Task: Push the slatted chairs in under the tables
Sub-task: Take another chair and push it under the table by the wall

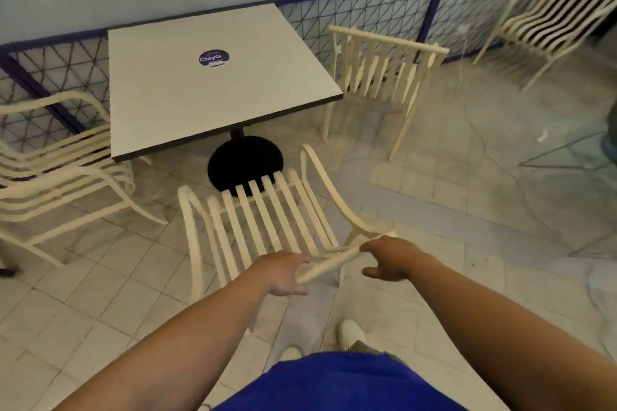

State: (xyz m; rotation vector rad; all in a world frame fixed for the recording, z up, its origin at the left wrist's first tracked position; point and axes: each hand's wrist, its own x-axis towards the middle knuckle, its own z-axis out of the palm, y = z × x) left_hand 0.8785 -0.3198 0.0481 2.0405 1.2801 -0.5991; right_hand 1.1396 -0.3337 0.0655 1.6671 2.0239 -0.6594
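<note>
Both hands are on the top rail of the near chair (267, 217) — the left hand (283, 272) curls round the rail's left part and the right hand (389, 259) hooks its fingers over the right end, thumb below, though motion blur softens the exact grip. This cream slatted chair stands on the tiled floor (434, 197) on the near side of the table (213, 100), its seat pointing at the black pedestal base (245, 162) and mostly out from under the tabletop. A round sticker (213, 58) sits on the table. A second chair (60, 177) stands at the table's left edge, a third chair (384, 67) at its right corner, and a fourth chair (551, 7) well apart by the mesh railing (367, 10).
</note>
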